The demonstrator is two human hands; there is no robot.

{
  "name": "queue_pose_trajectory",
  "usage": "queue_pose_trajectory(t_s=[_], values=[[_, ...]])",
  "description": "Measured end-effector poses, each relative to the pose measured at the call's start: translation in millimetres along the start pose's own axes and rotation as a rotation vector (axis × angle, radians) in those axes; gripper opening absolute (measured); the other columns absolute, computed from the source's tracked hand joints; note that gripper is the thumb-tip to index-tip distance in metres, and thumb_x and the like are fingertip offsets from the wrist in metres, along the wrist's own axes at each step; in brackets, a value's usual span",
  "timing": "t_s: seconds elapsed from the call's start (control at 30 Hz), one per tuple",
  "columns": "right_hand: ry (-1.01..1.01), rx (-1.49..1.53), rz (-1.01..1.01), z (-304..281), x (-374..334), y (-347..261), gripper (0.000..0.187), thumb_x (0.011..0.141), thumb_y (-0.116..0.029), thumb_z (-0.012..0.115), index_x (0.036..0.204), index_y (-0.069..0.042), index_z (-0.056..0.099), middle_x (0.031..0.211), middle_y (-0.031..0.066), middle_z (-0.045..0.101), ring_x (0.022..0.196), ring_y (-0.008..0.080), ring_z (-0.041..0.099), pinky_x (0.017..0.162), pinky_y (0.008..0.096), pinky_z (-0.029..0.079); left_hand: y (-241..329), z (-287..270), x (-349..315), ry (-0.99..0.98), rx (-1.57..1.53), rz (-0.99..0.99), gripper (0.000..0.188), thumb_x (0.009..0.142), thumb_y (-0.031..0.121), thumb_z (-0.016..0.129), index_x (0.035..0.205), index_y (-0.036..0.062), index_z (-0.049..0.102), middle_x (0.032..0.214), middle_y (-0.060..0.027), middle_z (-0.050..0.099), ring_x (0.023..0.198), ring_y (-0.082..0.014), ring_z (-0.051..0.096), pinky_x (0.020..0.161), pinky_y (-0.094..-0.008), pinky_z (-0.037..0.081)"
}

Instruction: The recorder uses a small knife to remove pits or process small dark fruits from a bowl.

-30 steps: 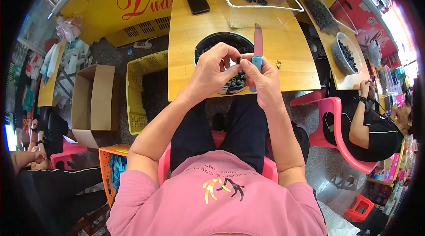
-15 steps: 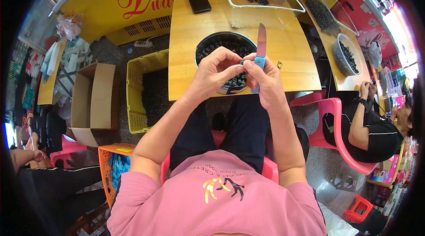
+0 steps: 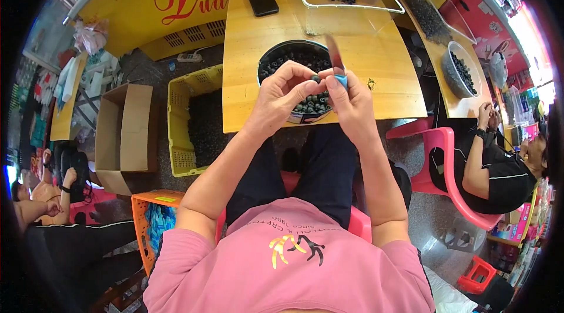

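Observation:
My left hand pinches a small dark green round piece between thumb and fingertips. In my right hand is a knife with a blue handle, its blade pointing up and away from me. The right thumb and fingertips are close against the round piece; whether they touch it I cannot tell. Both hands are over a round bowl at the table's near edge. Many similar dark round pieces fill it, some greenish with pale centres. My fingers hide part of its contents.
On the wooden table are a black phone and a clear tray with dark pieces. A yellow crate and a cardboard box stand left. At right, a person sits by another table with a clear bowl.
The knife blade has tilted left and looks foreshortened. The round piece now shows more clearly between my fingertips. At the far left, another person's raised hands have come into view.

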State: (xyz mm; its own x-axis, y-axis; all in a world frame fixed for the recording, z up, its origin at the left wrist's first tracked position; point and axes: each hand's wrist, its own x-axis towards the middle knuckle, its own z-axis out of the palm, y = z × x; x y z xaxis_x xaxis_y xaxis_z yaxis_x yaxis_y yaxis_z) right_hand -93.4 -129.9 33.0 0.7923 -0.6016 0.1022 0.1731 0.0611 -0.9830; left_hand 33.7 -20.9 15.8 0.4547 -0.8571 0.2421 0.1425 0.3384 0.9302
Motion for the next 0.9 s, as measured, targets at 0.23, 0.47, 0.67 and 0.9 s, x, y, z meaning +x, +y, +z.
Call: queue_pose_trajectory(t_s=[0.23,0.47,0.67,0.9], values=[[0.075,-0.872,-0.541,2,-7,0,0.015,0.091,-0.012,0.061,0.102,-0.002,0.062,0.081,0.0119,0.062,0.066,0.0257,0.061,0.059,0.0335,0.046,1,3,0,0.067,-0.017,0.044,0.017,0.094,0.015,0.062,0.107,0.0056,0.057,0.088,0.0034,0.057,0.075,-0.0045,0.048,0.069,-0.0197,0.041],[0.118,-0.931,-0.609,0,-4,4,0.014,0.09,-0.01,0.062,0.101,-0.004,0.062,0.082,0.0136,0.061,0.067,0.0295,0.061,0.059,0.0353,0.046,-1,2,-1,0.066,-0.001,0.024,0.016,0.094,0.014,0.061,0.105,0.0044,0.057,0.088,0.0026,0.057,0.075,-0.0049,0.048,0.069,-0.0204,0.041],[0.102,-0.923,-0.605,2,-3,5,0.013,0.09,-0.011,0.061,0.102,-0.004,0.063,0.082,0.0139,0.061,0.068,0.0311,0.061,0.059,0.0358,0.047,-2,0,-3,0.086,-0.025,0.05,0.012,0.094,0.013,0.061,0.101,0.0041,0.056,0.088,0.0034,0.058,0.078,-0.0024,0.05,0.069,-0.0178,0.042],[0.141,-0.796,-0.351,-10,4,17,0.022,0.094,-0.018,0.059,0.106,0.0,0.062,0.079,0.0096,0.063,0.068,0.0181,0.061,0.063,0.0288,0.048,12,8,-8,-0.097,-0.131,0.235,0.013,0.09,0.008,0.064,0.099,0.001,0.059,0.09,0.0005,0.055,0.079,-0.0045,0.053,0.071,-0.0195,0.044]])
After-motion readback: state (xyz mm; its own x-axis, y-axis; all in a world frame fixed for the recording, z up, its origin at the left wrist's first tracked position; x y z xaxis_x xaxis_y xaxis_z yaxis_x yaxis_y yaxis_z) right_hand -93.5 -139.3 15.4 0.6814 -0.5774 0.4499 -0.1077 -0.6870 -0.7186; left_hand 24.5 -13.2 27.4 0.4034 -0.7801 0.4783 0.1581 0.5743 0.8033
